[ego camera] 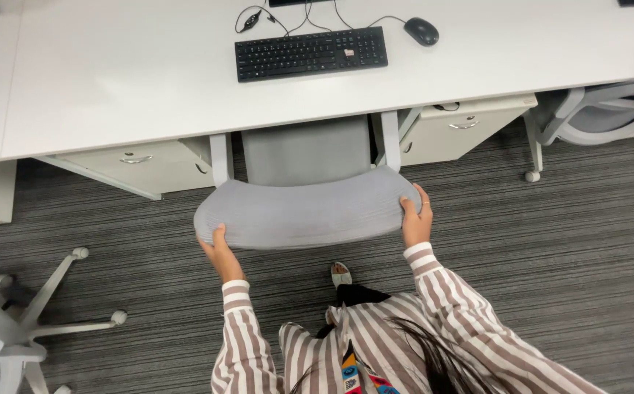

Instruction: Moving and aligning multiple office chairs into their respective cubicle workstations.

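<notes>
- Hands on grey office chair point(307, 208), which is pushed in under white desk point(149, 80), backrest top at frame centre.
- My left hand point(218, 252) curls closed on the backrest's 8 o'clock edge.
- My right hand point(415, 217) grips the 3 o'clock edge, fingers wrapped over.
- Black keyboard point(311, 52) on the desk at 12 o'clock; mouse point(422, 31) beside it at 1 o'clock.

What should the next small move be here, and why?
Probably ease the grey chair straight forward: both hands, left hand and right hand, grip its backrest, and its seat already sits partly under the white desk.
</notes>
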